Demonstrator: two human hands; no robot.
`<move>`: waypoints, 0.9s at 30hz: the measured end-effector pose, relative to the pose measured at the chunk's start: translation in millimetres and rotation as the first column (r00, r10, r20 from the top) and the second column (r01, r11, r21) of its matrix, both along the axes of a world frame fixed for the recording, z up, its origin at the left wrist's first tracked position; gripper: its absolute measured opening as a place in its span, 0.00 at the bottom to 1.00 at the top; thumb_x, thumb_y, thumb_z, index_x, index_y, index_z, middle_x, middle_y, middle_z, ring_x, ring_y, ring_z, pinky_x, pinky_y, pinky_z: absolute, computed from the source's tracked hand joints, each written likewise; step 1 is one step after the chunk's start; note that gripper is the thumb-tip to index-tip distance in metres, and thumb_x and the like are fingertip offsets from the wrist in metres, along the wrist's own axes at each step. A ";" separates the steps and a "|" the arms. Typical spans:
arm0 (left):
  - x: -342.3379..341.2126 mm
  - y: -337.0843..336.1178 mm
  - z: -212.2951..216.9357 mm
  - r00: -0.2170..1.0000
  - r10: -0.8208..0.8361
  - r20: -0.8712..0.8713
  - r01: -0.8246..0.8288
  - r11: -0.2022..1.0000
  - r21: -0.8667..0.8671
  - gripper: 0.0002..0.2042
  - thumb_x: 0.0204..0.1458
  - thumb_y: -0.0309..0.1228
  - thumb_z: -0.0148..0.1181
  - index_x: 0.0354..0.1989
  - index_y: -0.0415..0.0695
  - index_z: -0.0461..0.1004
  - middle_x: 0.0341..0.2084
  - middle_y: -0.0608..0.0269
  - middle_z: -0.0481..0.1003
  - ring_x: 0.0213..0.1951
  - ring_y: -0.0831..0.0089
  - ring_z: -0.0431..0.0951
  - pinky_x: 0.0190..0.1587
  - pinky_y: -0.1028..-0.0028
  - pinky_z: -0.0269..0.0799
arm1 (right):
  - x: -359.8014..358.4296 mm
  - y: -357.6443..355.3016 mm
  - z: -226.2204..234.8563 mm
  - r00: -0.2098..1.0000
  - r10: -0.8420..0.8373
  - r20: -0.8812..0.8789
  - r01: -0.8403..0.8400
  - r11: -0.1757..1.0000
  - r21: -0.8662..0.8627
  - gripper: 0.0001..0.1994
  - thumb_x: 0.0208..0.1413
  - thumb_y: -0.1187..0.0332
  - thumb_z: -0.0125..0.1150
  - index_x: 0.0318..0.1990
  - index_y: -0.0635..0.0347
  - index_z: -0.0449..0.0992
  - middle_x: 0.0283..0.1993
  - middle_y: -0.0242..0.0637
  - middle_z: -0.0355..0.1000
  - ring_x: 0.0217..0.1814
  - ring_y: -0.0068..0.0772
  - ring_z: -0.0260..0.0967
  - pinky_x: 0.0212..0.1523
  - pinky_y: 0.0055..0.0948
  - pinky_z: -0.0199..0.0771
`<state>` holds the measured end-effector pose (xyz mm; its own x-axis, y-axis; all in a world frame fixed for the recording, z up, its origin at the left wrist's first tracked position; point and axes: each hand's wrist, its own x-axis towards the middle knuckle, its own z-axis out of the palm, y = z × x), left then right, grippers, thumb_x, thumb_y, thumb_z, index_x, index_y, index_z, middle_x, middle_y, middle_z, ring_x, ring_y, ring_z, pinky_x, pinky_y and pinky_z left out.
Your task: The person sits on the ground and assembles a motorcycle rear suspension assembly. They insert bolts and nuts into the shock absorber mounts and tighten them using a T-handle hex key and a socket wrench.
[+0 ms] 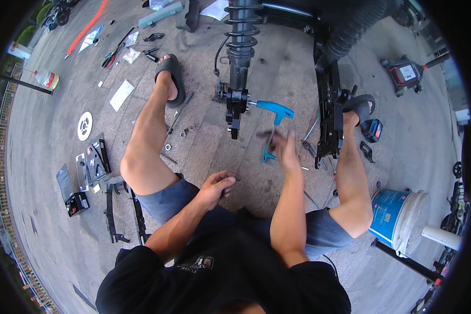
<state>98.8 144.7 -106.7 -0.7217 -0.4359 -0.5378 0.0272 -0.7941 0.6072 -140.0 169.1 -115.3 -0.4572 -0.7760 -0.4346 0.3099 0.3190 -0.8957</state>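
The black shock strut [239,68] with its coil spring hangs down in front of me and ends in a dark clamp bracket [236,104]. A teal T-handle hex key [276,110] stands out from the right side of that bracket, its long shaft pointing down. My right hand [286,152] is beside this shaft, its fingers smeared by motion, so their grip is unclear. Just left of it, a second teal T-handle [267,155] lies on the paving. My left hand [218,189] is above my lap, thumb and fingers pressed together; whatever they hold is hidden.
A black frame arm [329,115] hangs at right. Several metal rings [182,134] lie near my left foot, with pliers [110,58] farther off. A blue bucket [390,214] stands by my right knee. Opened boxes [77,203] are at left, a floor jack [404,72] at far right.
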 end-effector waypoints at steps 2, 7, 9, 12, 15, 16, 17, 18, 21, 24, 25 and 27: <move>0.1 0.9 -0.5 1.000 0.019 0.021 -0.019 1.000 0.011 0.12 0.57 0.32 0.54 0.45 0.39 0.70 0.18 0.75 0.59 0.20 0.82 0.57 0.24 0.81 0.52 | 17.6 40.3 18.7 0.958 0.266 0.108 -0.210 0.906 -0.367 0.43 0.58 0.34 0.21 0.49 0.64 0.76 0.42 0.40 0.74 0.38 0.29 0.64 0.40 0.27 0.60; -0.1 1.5 1.2 0.998 -0.062 -0.008 0.062 0.998 0.003 0.12 0.56 0.32 0.54 0.44 0.38 0.71 0.17 0.75 0.58 0.21 0.82 0.57 0.24 0.81 0.52 | -6.3 11.9 73.2 0.991 -0.012 -0.134 -0.058 0.861 -0.506 0.39 0.54 0.37 0.34 0.49 0.67 0.74 0.41 0.40 0.75 0.26 0.21 0.62 0.24 0.21 0.52; 0.8 0.9 1.9 0.998 -0.063 -0.030 0.063 0.998 0.005 0.12 0.56 0.33 0.55 0.43 0.38 0.72 0.17 0.75 0.58 0.21 0.82 0.57 0.25 0.81 0.53 | -31.2 -25.4 84.8 0.984 -0.124 -0.127 0.026 0.808 -0.588 0.34 0.58 0.43 0.34 0.49 0.68 0.73 0.43 0.42 0.75 0.23 0.18 0.58 0.20 0.19 0.49; 4.4 -1.2 2.3 1.000 -0.020 -0.019 0.020 1.000 0.015 0.12 0.56 0.33 0.54 0.43 0.37 0.72 0.17 0.75 0.58 0.20 0.82 0.56 0.25 0.80 0.53 | -58.8 -70.8 75.2 0.922 -0.127 -0.367 0.019 0.959 -0.282 0.28 0.62 0.55 0.29 0.40 0.60 0.80 0.20 0.31 0.67 0.19 0.21 0.54 0.26 0.24 0.58; 7.1 -2.2 1.5 0.999 0.033 0.027 -0.035 0.998 0.057 0.11 0.56 0.33 0.54 0.41 0.37 0.72 0.17 0.75 0.58 0.20 0.82 0.56 0.25 0.80 0.53 | -58.2 -73.6 30.2 0.972 0.120 -0.204 -0.096 0.988 0.125 0.22 0.63 0.62 0.34 0.44 0.64 0.78 0.35 0.35 0.78 0.19 0.19 0.58 0.22 0.23 0.60; 6.9 -2.2 0.7 0.999 0.038 0.004 -0.038 0.999 0.030 0.11 0.56 0.33 0.54 0.41 0.37 0.72 0.17 0.75 0.58 0.20 0.82 0.56 0.25 0.79 0.53 | -44.8 -71.3 7.5 0.921 0.204 -0.332 -0.170 0.977 0.128 0.19 0.62 0.63 0.40 0.42 0.63 0.78 0.34 0.35 0.78 0.22 0.22 0.62 0.25 0.25 0.64; 6.3 -1.6 0.1 0.999 0.039 0.011 -0.039 0.999 0.022 0.11 0.56 0.32 0.54 0.41 0.37 0.73 0.17 0.75 0.58 0.20 0.82 0.56 0.25 0.79 0.53 | -32.1 -67.6 -14.0 0.849 0.284 -0.445 -0.229 0.958 0.174 0.16 0.61 0.64 0.45 0.40 0.62 0.79 0.33 0.34 0.78 0.24 0.24 0.66 0.27 0.28 0.68; 5.5 -0.8 -0.6 0.999 0.034 0.016 -0.034 0.999 0.028 0.11 0.56 0.32 0.54 0.40 0.37 0.73 0.17 0.75 0.58 0.20 0.82 0.56 0.25 0.79 0.53 | -22.9 -56.8 -32.6 0.851 0.310 -0.424 -0.253 0.950 0.185 0.15 0.59 0.62 0.49 0.39 0.62 0.79 0.34 0.37 0.78 0.28 0.28 0.69 0.31 0.30 0.70; 1.9 0.4 -3.5 0.997 0.018 0.074 -0.020 0.999 0.030 0.09 0.56 0.30 0.53 0.40 0.38 0.72 0.18 0.74 0.60 0.21 0.82 0.58 0.26 0.79 0.55 | -9.2 -45.3 -72.4 0.802 0.158 -0.576 -0.008 0.967 0.254 0.14 0.56 0.61 0.55 0.39 0.62 0.79 0.34 0.43 0.78 0.34 0.39 0.74 0.37 0.35 0.72; -0.1 -0.2 -10.2 0.978 0.120 0.168 -0.118 0.993 -0.024 0.08 0.55 0.27 0.51 0.40 0.38 0.72 0.21 0.70 0.65 0.24 0.78 0.65 0.27 0.77 0.60 | -24.6 -61.4 -87.4 0.711 -0.040 -0.702 0.215 0.963 0.162 0.14 0.54 0.61 0.56 0.40 0.62 0.78 0.34 0.47 0.76 0.37 0.46 0.75 0.40 0.37 0.72; 1.1 -1.1 -13.1 0.959 0.166 0.229 -0.168 0.986 -0.009 0.08 0.55 0.26 0.49 0.40 0.38 0.71 0.23 0.68 0.67 0.25 0.76 0.67 0.28 0.76 0.62 | -31.7 -71.1 -90.6 0.693 -0.091 -0.715 0.268 0.954 0.138 0.14 0.54 0.60 0.56 0.40 0.62 0.77 0.35 0.48 0.76 0.37 0.47 0.74 0.41 0.37 0.72; 3.9 -3.9 -20.0 0.923 0.257 0.288 -0.271 0.963 0.008 0.08 0.54 0.23 0.47 0.40 0.39 0.71 0.26 0.64 0.70 0.28 0.73 0.70 0.30 0.74 0.66 | -47.7 -91.3 -98.0 0.700 -0.132 -0.702 0.248 0.966 0.065 0.14 0.53 0.63 0.56 0.43 0.61 0.76 0.38 0.46 0.75 0.40 0.47 0.73 0.43 0.38 0.72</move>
